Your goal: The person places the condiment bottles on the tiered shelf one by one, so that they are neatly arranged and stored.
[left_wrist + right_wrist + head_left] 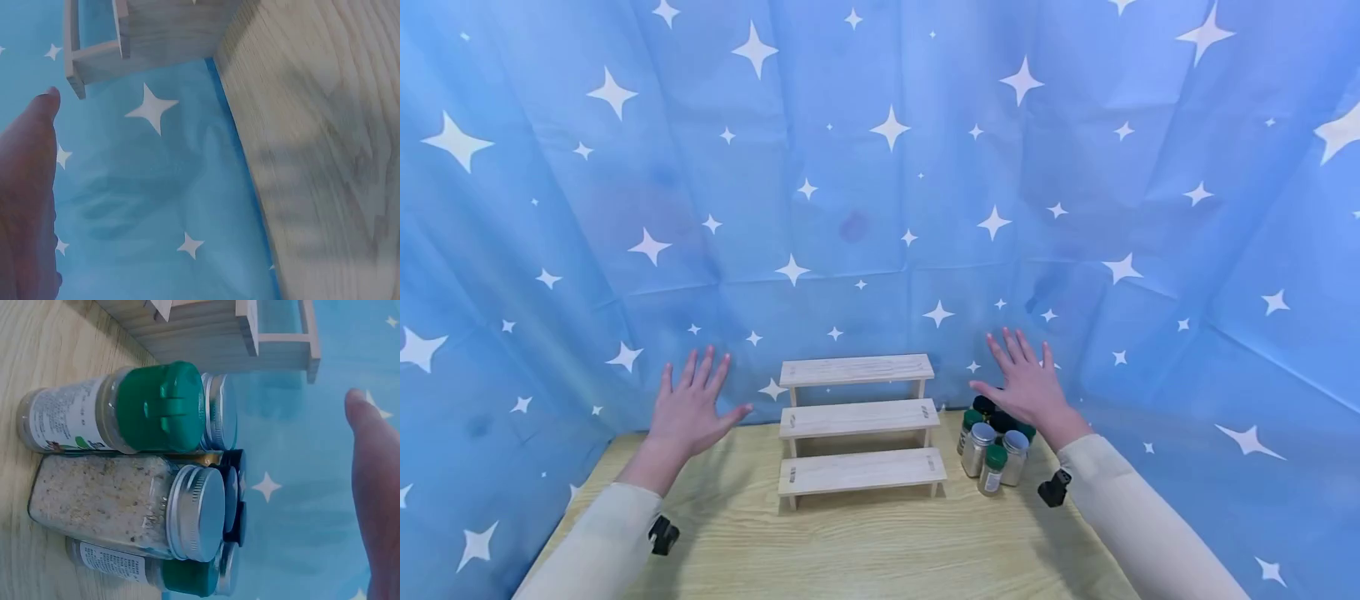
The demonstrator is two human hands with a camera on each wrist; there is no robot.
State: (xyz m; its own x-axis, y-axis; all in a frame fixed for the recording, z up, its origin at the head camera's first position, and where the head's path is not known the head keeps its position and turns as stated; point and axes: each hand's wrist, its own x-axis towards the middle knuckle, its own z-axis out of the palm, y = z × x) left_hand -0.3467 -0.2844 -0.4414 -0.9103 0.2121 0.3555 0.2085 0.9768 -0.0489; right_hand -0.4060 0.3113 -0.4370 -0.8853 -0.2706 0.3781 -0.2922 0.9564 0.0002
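My left hand (691,412) hovers over the left side of the table, fingers spread and straight, holding nothing. On the other side my right hand (1026,387) is raised with spread fingers above a cluster of spice jars, also holding nothing. That cluster has a green-capped jar (159,409), a square glass jar (106,503) with a silver lid and speckled contents, and several others with green, silver or black lids. Between the hands stands a three-step wooden rack (859,419), its shelves bare. My right hand partly hides the rear jars in the head view.
The light wooden table (850,550) carries the rack and the jars. Behind it and along both sides hangs a blue curtain (850,208) with white stars. Each sleeve has a small black device at the wrist.
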